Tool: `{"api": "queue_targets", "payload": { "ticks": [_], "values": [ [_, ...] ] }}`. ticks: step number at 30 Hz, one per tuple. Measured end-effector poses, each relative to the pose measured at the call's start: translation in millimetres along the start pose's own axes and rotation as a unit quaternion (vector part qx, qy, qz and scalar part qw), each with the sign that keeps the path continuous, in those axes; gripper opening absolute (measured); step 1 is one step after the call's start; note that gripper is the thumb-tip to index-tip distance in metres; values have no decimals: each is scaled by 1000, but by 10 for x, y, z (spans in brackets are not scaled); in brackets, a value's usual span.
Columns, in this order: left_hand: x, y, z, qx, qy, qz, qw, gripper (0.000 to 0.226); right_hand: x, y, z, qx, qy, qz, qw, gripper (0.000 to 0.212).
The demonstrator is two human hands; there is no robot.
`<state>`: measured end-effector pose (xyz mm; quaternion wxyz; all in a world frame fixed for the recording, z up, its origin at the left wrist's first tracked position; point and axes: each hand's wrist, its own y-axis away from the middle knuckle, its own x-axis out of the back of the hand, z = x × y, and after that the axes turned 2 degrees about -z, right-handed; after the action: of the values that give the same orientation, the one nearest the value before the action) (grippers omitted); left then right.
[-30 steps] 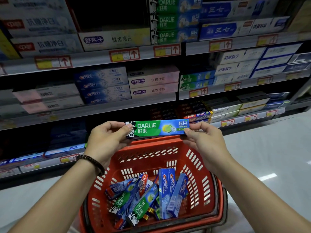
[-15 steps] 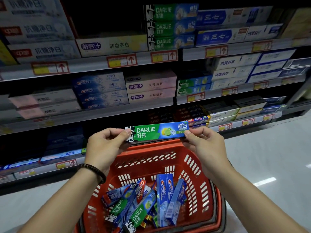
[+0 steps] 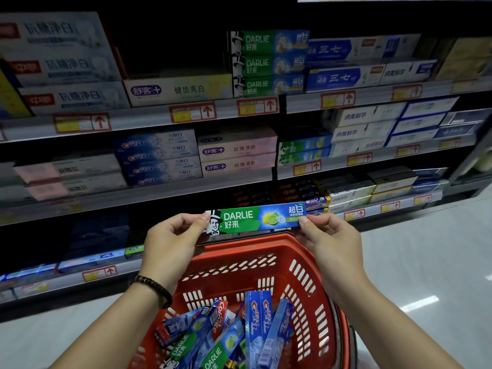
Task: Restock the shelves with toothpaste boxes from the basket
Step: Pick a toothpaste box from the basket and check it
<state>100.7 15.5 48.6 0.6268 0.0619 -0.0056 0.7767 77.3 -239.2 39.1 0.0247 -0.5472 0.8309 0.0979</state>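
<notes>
Stocked shelves (image 3: 186, 117) stand behind a red basket (image 3: 306, 275); the left hand (image 3: 173, 243) and right hand (image 3: 330, 241) pinch a toothpaste box (image 3: 255, 218) by its ends.

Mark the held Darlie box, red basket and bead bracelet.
held Darlie box (image 3: 255, 218), head view, green front face.
red basket (image 3: 253, 246), head view, far rim.
bead bracelet (image 3: 154, 287), head view, beads at wrist.

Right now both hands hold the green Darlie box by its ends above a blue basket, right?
No: the basket is red, not blue, as the head view shows. The left hand and right hand do hold the green Darlie box by its ends above it.
</notes>
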Motion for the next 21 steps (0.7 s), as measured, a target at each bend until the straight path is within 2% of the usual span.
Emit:
{"api": "queue_targets", "payload": {
  "ticks": [6, 13, 18, 21],
  "values": [
    [-38, 36, 13, 8, 17, -4, 1000, 5, 21, -17, -1, 2, -9, 8, 1000, 11],
    [-65, 58, 8, 8, 32, -9, 999, 12, 25, -50, 3, 14, -21, 18, 1000, 11],
    [-74, 51, 13, 28, 67, -23, 997, 30, 24, -68, 17, 25, -39, 5, 999, 18],
    [-54, 43, -19, 20, 38, -17, 999, 28, 28, -58, 33, 37, -30, -1, 999, 20]
  ]
}}
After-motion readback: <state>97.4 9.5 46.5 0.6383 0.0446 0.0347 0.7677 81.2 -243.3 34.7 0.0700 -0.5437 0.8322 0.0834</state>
